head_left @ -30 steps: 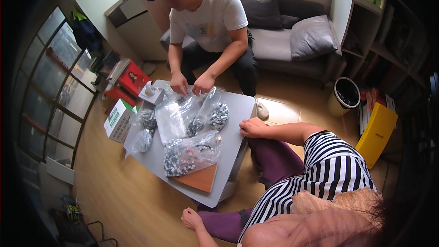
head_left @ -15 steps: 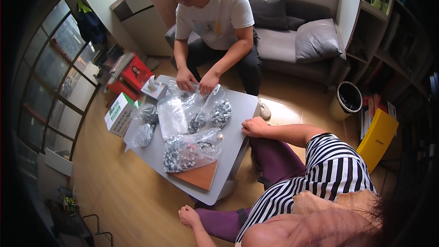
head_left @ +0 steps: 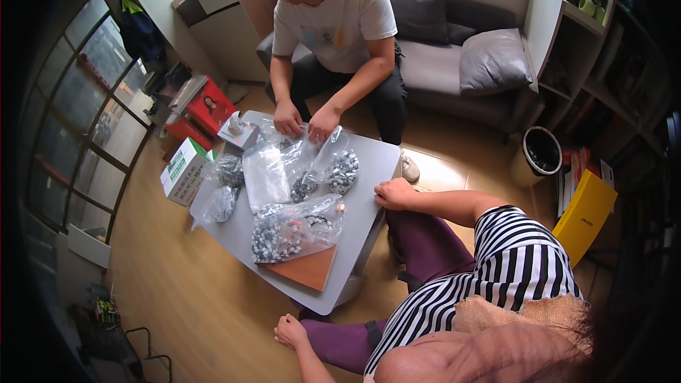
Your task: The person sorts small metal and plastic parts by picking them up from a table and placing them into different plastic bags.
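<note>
My right hand (head_left: 394, 193) rests on my right knee beside the edge of the grey table (head_left: 372, 152), its fingers curled in with nothing visible in them. On my left knee, my left hand (head_left: 289, 331) is loosely closed too, and I see nothing in it. Neither hand touches the bags. Closest to me on the table, a clear plastic bag of small black and white pieces (head_left: 275, 235) lies partly over a flat orange-brown board (head_left: 306, 269). Another clear bag of such pieces (head_left: 343, 171) stands behind it. Flat clear plastic bags (head_left: 267, 174) lie in the middle.
Across the table a seated person's hands (head_left: 324, 123) pinch a clear bag's top. A tissue box (head_left: 239, 131), a white-green carton (head_left: 186, 174) and more filled bags (head_left: 218, 204) are at the left. A waste bin (head_left: 533, 157) and a yellow folder (head_left: 584, 214) stand at the right.
The view has shifted very slightly. My hands stay on my knees, and the other person's hands remain at the plastic bag.
</note>
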The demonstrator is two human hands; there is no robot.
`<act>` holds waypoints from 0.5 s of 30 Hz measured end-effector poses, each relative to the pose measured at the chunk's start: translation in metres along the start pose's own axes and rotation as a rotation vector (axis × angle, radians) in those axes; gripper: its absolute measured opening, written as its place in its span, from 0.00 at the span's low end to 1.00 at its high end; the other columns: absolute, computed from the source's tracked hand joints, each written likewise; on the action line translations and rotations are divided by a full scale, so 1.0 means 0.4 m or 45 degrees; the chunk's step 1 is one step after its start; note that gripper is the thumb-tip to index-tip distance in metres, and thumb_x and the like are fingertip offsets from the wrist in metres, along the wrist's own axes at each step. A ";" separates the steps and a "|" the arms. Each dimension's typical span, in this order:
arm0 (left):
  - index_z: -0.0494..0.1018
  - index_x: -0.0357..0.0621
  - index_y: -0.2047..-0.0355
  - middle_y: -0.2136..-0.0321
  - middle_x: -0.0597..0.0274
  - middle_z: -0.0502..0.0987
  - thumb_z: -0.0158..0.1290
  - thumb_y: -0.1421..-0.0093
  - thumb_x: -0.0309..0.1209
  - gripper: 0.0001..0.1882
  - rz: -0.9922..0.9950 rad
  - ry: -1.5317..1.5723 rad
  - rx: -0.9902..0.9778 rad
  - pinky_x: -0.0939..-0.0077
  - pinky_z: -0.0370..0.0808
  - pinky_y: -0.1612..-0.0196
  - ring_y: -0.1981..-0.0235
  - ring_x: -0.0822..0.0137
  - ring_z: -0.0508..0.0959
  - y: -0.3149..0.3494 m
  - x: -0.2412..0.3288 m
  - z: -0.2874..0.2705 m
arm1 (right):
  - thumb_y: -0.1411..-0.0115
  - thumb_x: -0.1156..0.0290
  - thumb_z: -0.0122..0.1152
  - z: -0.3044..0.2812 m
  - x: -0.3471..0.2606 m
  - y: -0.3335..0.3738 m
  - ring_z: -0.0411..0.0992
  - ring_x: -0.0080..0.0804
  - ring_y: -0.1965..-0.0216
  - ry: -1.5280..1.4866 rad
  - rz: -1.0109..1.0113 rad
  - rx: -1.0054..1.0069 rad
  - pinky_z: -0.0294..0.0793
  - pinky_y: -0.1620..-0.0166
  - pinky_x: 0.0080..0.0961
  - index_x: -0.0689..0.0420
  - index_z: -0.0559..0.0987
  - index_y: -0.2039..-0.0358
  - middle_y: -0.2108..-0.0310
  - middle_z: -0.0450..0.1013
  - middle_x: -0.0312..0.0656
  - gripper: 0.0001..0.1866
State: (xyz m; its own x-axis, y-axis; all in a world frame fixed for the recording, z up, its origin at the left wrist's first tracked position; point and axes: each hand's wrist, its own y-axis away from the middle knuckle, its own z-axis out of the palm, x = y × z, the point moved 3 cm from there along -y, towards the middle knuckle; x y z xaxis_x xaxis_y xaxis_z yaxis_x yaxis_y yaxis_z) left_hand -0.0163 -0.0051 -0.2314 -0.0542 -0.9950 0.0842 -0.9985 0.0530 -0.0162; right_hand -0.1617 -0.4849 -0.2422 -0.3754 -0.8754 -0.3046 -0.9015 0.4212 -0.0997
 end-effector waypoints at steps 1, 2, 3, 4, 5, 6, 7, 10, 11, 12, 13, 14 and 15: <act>0.79 0.44 0.73 0.71 0.52 0.80 0.50 0.40 0.40 0.15 -0.009 0.006 0.015 0.54 0.68 0.54 0.62 0.51 0.76 0.007 -0.005 0.001 | 0.42 0.59 0.51 0.001 -0.001 0.004 0.75 0.47 0.71 -0.029 -0.025 0.064 0.75 0.68 0.42 0.56 0.75 0.73 0.73 0.74 0.44 0.13; 0.79 0.44 0.73 0.71 0.52 0.80 0.50 0.40 0.40 0.15 -0.017 0.002 0.010 0.54 0.68 0.54 0.62 0.51 0.76 0.005 -0.008 0.005 | 0.42 0.59 0.51 0.006 0.001 0.004 0.75 0.47 0.71 -0.031 -0.029 0.056 0.75 0.68 0.42 0.56 0.75 0.73 0.73 0.74 0.44 0.13; 0.79 0.44 0.72 0.71 0.52 0.80 0.50 0.40 0.41 0.15 -0.007 0.026 -0.002 0.54 0.68 0.54 0.63 0.51 0.76 -0.004 -0.009 0.012 | 0.43 0.60 0.51 0.007 0.007 0.001 0.75 0.47 0.71 -0.036 -0.027 0.084 0.75 0.68 0.42 0.56 0.75 0.73 0.73 0.74 0.44 0.13; 0.79 0.44 0.72 0.71 0.51 0.80 0.50 0.40 0.41 0.15 -0.004 0.042 -0.018 0.54 0.68 0.54 0.64 0.51 0.77 -0.005 -0.017 0.017 | 0.43 0.60 0.52 0.012 0.006 0.002 0.75 0.47 0.71 -0.046 -0.028 0.103 0.75 0.68 0.42 0.56 0.75 0.73 0.72 0.74 0.44 0.12; 0.79 0.44 0.72 0.71 0.51 0.80 0.50 0.40 0.41 0.15 -0.020 0.031 -0.027 0.54 0.68 0.54 0.64 0.51 0.77 -0.003 -0.014 0.012 | 0.43 0.60 0.52 0.008 0.008 0.002 0.75 0.47 0.71 -0.047 -0.026 0.112 0.75 0.68 0.42 0.56 0.74 0.73 0.72 0.74 0.44 0.12; 0.79 0.44 0.72 0.71 0.50 0.79 0.50 0.40 0.41 0.15 -0.022 0.044 -0.041 0.54 0.68 0.54 0.64 0.50 0.77 -0.004 -0.005 0.009 | 0.43 0.60 0.52 0.008 0.010 0.003 0.75 0.47 0.71 -0.040 -0.010 0.095 0.75 0.68 0.42 0.56 0.74 0.73 0.72 0.74 0.44 0.12; 0.79 0.45 0.72 0.71 0.50 0.79 0.50 0.40 0.42 0.15 -0.028 0.057 -0.055 0.54 0.68 0.54 0.65 0.50 0.77 -0.005 0.003 0.004 | 0.43 0.60 0.52 0.006 0.008 0.002 0.75 0.47 0.72 -0.033 0.001 0.076 0.75 0.68 0.42 0.56 0.74 0.73 0.72 0.74 0.44 0.12; 0.78 0.45 0.72 0.71 0.50 0.79 0.49 0.40 0.42 0.15 -0.065 0.053 -0.104 0.54 0.69 0.53 0.65 0.48 0.77 -0.010 0.006 -0.004 | 0.42 0.59 0.52 -0.002 0.005 -0.001 0.75 0.48 0.71 -0.042 0.005 0.059 0.75 0.67 0.43 0.56 0.74 0.72 0.72 0.74 0.45 0.13; 0.78 0.45 0.72 0.71 0.50 0.79 0.49 0.40 0.43 0.16 -0.078 0.059 -0.110 0.54 0.69 0.53 0.65 0.48 0.77 -0.010 0.005 -0.006 | 0.42 0.59 0.51 -0.004 0.005 -0.004 0.75 0.49 0.70 -0.055 -0.003 0.046 0.75 0.65 0.44 0.56 0.75 0.71 0.71 0.75 0.45 0.13; 0.78 0.45 0.72 0.71 0.50 0.79 0.49 0.40 0.43 0.16 -0.096 0.074 -0.122 0.54 0.69 0.53 0.65 0.47 0.77 -0.011 0.004 -0.009 | 0.42 0.59 0.51 -0.005 0.004 -0.005 0.75 0.48 0.70 -0.042 0.004 0.033 0.75 0.65 0.43 0.56 0.75 0.71 0.71 0.75 0.45 0.13; 0.78 0.45 0.72 0.71 0.50 0.79 0.49 0.40 0.43 0.16 -0.113 0.094 -0.129 0.54 0.69 0.53 0.65 0.47 0.77 -0.011 0.006 -0.011 | 0.41 0.58 0.51 -0.006 0.002 -0.009 0.75 0.48 0.69 -0.027 0.010 0.027 0.75 0.65 0.43 0.55 0.75 0.71 0.72 0.75 0.45 0.13; 0.77 0.45 0.72 0.71 0.49 0.79 0.48 0.40 0.43 0.16 -0.112 0.103 -0.134 0.53 0.69 0.53 0.65 0.47 0.77 -0.012 0.009 -0.011 | 0.41 0.58 0.50 -0.008 0.001 -0.011 0.75 0.48 0.69 -0.033 0.014 0.014 0.75 0.65 0.42 0.55 0.75 0.71 0.72 0.75 0.45 0.14; 0.77 0.45 0.72 0.71 0.49 0.79 0.48 0.40 0.43 0.16 -0.128 0.095 -0.137 0.53 0.69 0.53 0.65 0.47 0.77 -0.010 0.006 -0.009 | 0.41 0.58 0.50 -0.003 0.001 -0.012 0.75 0.48 0.69 -0.040 0.003 0.001 0.75 0.65 0.42 0.55 0.75 0.71 0.72 0.75 0.45 0.14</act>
State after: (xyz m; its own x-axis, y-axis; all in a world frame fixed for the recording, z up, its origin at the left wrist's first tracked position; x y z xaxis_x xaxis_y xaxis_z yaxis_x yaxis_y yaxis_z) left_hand -0.0126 -0.0075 -0.2277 0.0495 -0.9869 0.1536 -0.9942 -0.0339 0.1025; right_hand -0.1577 -0.4875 -0.2405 -0.3705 -0.8665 -0.3345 -0.9004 0.4235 -0.0997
